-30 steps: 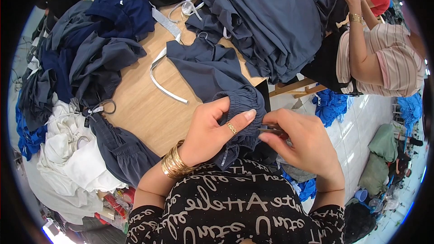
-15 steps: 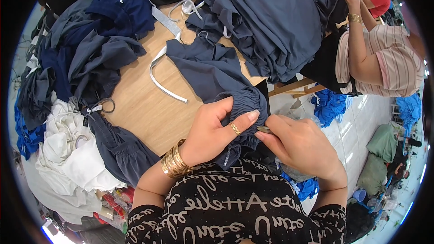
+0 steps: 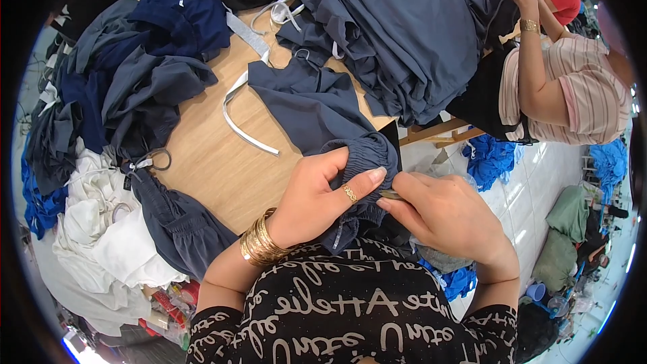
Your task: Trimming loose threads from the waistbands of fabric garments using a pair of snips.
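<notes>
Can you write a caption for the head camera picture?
Left hand grips a navy garment's gathered waistband; right hand holds a small tool against it.

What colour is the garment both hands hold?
Dark navy garment, clearest in the head view.

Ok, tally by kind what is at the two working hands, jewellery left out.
Bare hands: 2, left hand and right hand
Dark navy fabric garment with gathered waistband, pinched by left fingers: 1
Small slim dark tool in right fingers: 1
Total: 4
</notes>
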`<action>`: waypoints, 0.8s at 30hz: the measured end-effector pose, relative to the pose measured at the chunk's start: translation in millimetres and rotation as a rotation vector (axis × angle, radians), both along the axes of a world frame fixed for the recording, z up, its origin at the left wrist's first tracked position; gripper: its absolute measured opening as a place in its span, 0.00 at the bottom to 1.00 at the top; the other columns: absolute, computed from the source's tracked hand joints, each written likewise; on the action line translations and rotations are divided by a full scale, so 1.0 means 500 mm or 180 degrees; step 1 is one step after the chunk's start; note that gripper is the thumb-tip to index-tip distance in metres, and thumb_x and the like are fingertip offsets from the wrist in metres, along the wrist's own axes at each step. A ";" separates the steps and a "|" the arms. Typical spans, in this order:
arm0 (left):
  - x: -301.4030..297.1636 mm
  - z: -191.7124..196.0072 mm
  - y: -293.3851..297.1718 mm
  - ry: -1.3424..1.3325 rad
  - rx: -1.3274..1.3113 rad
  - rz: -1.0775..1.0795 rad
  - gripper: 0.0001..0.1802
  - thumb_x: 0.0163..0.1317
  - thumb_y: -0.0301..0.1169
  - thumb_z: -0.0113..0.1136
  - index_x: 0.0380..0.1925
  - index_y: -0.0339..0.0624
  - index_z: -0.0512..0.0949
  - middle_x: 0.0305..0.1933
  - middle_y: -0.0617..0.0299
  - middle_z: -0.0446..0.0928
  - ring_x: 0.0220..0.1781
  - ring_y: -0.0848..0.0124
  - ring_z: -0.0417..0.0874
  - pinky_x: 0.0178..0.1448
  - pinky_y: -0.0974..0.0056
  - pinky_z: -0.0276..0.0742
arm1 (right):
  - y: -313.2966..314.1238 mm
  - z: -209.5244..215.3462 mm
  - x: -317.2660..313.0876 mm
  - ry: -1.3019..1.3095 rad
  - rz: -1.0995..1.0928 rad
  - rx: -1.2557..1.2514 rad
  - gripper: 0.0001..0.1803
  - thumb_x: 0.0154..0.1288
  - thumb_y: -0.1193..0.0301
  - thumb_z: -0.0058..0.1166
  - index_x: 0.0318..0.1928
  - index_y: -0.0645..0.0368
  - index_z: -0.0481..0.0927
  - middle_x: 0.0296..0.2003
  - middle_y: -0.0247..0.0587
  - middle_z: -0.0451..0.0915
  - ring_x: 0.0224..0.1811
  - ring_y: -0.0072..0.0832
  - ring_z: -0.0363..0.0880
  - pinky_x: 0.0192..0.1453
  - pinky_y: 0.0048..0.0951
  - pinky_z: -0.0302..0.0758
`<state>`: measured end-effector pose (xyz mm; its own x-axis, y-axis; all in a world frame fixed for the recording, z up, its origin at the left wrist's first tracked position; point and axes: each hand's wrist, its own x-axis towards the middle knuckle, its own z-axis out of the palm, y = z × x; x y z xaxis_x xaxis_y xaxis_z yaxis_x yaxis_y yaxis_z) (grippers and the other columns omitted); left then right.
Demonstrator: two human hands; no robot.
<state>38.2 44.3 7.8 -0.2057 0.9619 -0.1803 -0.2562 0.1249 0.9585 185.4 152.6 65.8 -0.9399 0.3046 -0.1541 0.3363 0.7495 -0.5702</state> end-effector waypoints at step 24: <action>0.000 -0.009 -0.004 -0.0015 -0.0082 0.0119 0.11 0.62 0.30 0.56 0.40 0.32 0.76 0.34 0.65 0.79 0.36 0.83 0.74 0.42 0.73 0.72 | 0.010 -0.033 0.003 0.0258 -0.0172 -0.0641 0.13 0.60 0.70 0.53 0.25 0.64 0.66 0.19 0.48 0.69 0.21 0.46 0.69 0.24 0.37 0.64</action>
<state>38.3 42.0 3.1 -0.2406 0.9485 -0.2061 -0.2657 0.1399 0.9539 186.9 157.5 49.2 -0.9348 0.3257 -0.1416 0.3200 0.5999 -0.7333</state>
